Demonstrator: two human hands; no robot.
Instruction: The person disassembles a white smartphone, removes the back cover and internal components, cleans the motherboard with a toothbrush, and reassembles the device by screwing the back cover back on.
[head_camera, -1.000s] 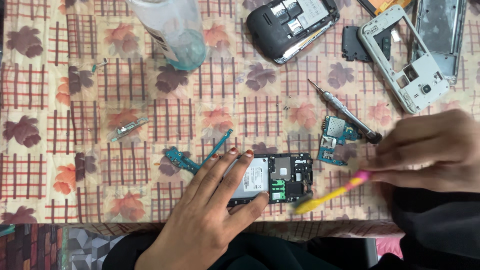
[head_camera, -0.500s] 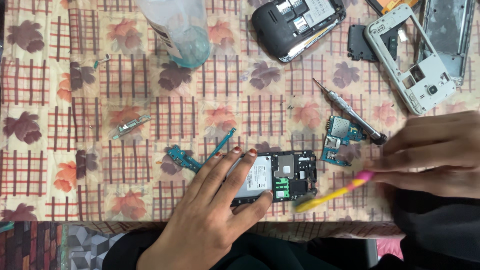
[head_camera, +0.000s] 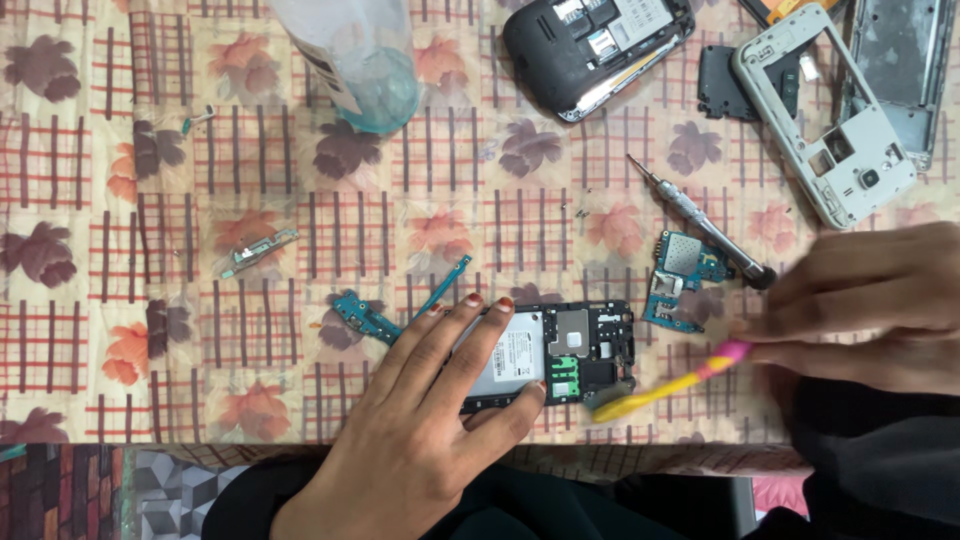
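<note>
My left hand (head_camera: 430, 430) lies flat on an opened phone body (head_camera: 575, 350) near the table's front edge, fingers spread over its silver battery. My right hand (head_camera: 870, 305) grips a yellow and pink brush (head_camera: 660, 388), whose yellow end touches the phone body's lower right corner. A small blue-green circuit board (head_camera: 685, 275) sits just right of the phone body. A thin teal flex strip (head_camera: 385, 312) lies under my left fingertips.
A slim metal screwdriver (head_camera: 700, 222) lies diagonally above the circuit board. A black phone back (head_camera: 590, 50), a white phone frame (head_camera: 835, 120) and a grey panel (head_camera: 905, 60) rest at the far right. A clear plastic bottle (head_camera: 355, 60) lies far centre; a small metal part (head_camera: 258, 250) at left.
The brush tip has shifted slightly along the phone body's lower right corner. My left hand stays on the phone.
</note>
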